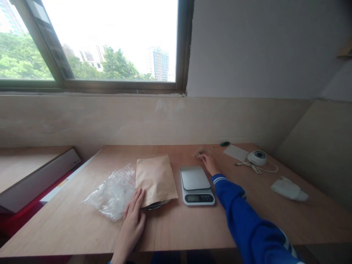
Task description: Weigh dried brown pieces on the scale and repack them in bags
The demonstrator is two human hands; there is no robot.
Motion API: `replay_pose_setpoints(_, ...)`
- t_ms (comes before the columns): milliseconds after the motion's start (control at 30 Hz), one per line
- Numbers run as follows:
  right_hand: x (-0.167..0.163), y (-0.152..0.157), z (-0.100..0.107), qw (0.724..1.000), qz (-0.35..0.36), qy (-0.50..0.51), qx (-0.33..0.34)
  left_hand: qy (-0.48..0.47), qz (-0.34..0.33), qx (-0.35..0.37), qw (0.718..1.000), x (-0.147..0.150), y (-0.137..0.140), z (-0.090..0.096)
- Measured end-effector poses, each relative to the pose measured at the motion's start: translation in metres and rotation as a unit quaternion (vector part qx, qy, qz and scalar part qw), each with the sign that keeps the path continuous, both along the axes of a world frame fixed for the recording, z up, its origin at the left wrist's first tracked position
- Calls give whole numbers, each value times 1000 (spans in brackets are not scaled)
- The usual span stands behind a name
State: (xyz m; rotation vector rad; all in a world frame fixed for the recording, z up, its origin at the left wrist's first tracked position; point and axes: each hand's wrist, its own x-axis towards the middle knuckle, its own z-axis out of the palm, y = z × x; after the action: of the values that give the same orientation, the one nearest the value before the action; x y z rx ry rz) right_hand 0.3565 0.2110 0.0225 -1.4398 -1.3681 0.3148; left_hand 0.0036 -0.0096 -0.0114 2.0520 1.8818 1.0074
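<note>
My left hand [134, 218] lies with its fingers stretched out at the lower left corner of a brown kraft paper bag [155, 178]. The bag lies flat, and something dark shows at its lower edge. Beside that hand is a crumpled clear plastic bag [114, 194]. My right hand [210, 164], in a blue sleeve, reaches past a kitchen scale [195, 178]. Its fingers are closed on a small clear bag [197, 153] near the back of the table; small bits in that bag are too small to name.
Toward the back right are a white dome camera [257, 157] with a coiled cable [255, 168], a white sheet [235, 153] and a small green object [224, 144]. A crumpled white bag [289, 189] lies right. The wall and window border the table behind.
</note>
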Motion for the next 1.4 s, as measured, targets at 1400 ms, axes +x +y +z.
replay_pose_setpoints(1400,-113,-302,48,930,104,342,-80,-190,-71,41,978,151,-89,83)
